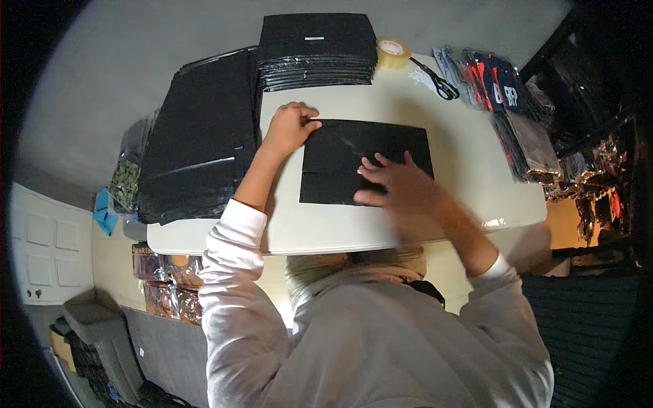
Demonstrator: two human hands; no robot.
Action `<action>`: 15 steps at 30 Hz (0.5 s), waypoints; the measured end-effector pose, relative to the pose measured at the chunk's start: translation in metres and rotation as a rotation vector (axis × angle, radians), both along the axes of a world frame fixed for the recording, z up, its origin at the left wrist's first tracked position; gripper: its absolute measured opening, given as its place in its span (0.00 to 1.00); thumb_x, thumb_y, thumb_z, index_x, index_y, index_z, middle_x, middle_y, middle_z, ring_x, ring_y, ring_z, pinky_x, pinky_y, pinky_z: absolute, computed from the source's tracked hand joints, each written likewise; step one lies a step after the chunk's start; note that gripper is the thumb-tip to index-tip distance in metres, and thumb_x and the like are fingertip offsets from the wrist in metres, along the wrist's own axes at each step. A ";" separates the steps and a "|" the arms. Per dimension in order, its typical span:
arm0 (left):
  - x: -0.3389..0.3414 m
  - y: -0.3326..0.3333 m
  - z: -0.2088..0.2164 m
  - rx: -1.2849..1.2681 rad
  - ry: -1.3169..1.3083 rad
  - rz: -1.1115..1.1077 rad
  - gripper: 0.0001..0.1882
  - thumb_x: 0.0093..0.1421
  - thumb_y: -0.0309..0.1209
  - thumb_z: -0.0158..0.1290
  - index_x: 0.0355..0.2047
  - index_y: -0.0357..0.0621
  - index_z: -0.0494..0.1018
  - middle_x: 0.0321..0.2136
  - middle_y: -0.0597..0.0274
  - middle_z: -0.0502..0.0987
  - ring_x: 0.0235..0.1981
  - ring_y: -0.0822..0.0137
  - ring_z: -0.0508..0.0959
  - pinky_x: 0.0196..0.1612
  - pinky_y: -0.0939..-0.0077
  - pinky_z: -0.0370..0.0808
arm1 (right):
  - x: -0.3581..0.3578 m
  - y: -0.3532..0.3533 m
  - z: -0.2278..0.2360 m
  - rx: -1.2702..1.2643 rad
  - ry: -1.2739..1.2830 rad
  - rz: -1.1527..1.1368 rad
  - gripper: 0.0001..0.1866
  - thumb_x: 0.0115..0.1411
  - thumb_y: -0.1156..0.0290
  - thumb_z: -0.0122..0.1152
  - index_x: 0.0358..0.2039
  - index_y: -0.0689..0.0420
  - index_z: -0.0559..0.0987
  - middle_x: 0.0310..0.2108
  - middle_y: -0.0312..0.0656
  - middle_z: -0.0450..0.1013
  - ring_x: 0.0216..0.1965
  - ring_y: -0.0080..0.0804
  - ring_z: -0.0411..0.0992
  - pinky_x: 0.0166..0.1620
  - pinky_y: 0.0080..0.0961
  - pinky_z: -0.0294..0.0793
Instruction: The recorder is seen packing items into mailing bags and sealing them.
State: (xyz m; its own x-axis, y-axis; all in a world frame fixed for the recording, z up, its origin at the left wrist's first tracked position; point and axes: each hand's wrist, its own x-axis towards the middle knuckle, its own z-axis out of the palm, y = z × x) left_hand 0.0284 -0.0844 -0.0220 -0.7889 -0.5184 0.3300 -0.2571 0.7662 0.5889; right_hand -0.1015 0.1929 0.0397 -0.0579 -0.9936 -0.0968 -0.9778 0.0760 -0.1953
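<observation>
The white table (476, 197) takes up the most room, its far side covered by what is piled on it and its near edge interrupted by the person's arms. Below it, the torso in a light grey top (381, 340) is cut off by the lower rim. On the table's left lies a tall stack of large black sheets (201, 129), its near right part covered by the left sleeve; single layers are hard to separate in the dark. Beside its far end sits a smaller stack of black pieces (316, 34), glossy along the front edges. A white door (51, 238) bends away at the far left. Flat on the table, in front of the smaller stack, is a single black sheet (333, 160), its lower right corner hidden by the right hand (405, 187). That hand is blurred, fingers spread apart with nothing between them; whether the fingertips touch the sheet cannot be told. The left hand (294, 128) is at the sheet's upper left corner, fingers bent; whether thumb and fingers pinch the edge is unclear. Bagged garments (500, 81) crowd the table's right side, partly overlapping. Black-handled scissors (445, 88) lie near them, blade tips hard to make out, just beside a roll of tape (392, 62).
</observation>
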 end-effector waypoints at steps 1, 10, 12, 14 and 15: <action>0.001 0.000 -0.002 -0.018 0.017 0.003 0.15 0.57 0.31 0.70 0.44 0.39 0.85 0.40 0.49 0.83 0.43 0.54 0.86 0.49 0.64 0.81 | -0.016 -0.007 0.010 0.100 -0.139 0.040 0.36 0.67 0.40 0.59 0.62 0.59 0.77 0.65 0.54 0.72 0.68 0.50 0.67 0.70 0.67 0.56; -0.003 -0.003 -0.006 -0.036 0.110 0.014 0.09 0.59 0.32 0.67 0.36 0.40 0.85 0.32 0.51 0.82 0.33 0.53 0.83 0.42 0.60 0.79 | -0.160 -0.027 -0.028 -0.319 -0.254 -0.221 0.19 0.66 0.58 0.67 0.46 0.62 0.85 0.44 0.51 0.84 0.45 0.43 0.83 0.53 0.38 0.80; -0.005 -0.004 -0.003 -0.048 0.085 0.025 0.09 0.59 0.32 0.67 0.37 0.41 0.85 0.32 0.51 0.81 0.32 0.53 0.82 0.43 0.60 0.79 | -0.172 -0.032 -0.023 -0.195 -0.267 -0.260 0.18 0.65 0.59 0.67 0.46 0.62 0.85 0.43 0.51 0.84 0.43 0.41 0.83 0.52 0.37 0.80; -0.005 -0.005 -0.005 -0.063 0.057 0.031 0.09 0.59 0.32 0.67 0.38 0.43 0.85 0.31 0.52 0.81 0.32 0.52 0.82 0.43 0.59 0.79 | -0.184 -0.039 -0.020 -0.074 -0.282 -0.301 0.18 0.65 0.61 0.67 0.46 0.63 0.85 0.42 0.51 0.84 0.42 0.40 0.83 0.50 0.37 0.80; -0.005 -0.007 -0.007 -0.060 0.079 0.027 0.11 0.61 0.33 0.66 0.41 0.43 0.85 0.33 0.51 0.81 0.35 0.52 0.82 0.45 0.58 0.79 | -0.192 -0.045 -0.017 0.025 -0.302 -0.269 0.18 0.65 0.61 0.67 0.45 0.63 0.86 0.41 0.50 0.84 0.41 0.38 0.82 0.48 0.37 0.80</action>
State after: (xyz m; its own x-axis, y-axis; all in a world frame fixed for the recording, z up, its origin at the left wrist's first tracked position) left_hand 0.0231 -0.0911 -0.0290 -0.7452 -0.5167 0.4215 -0.2327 0.7939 0.5618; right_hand -0.2939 0.1480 0.0231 -0.2805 -0.9441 -0.1729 -0.8212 0.3293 -0.4661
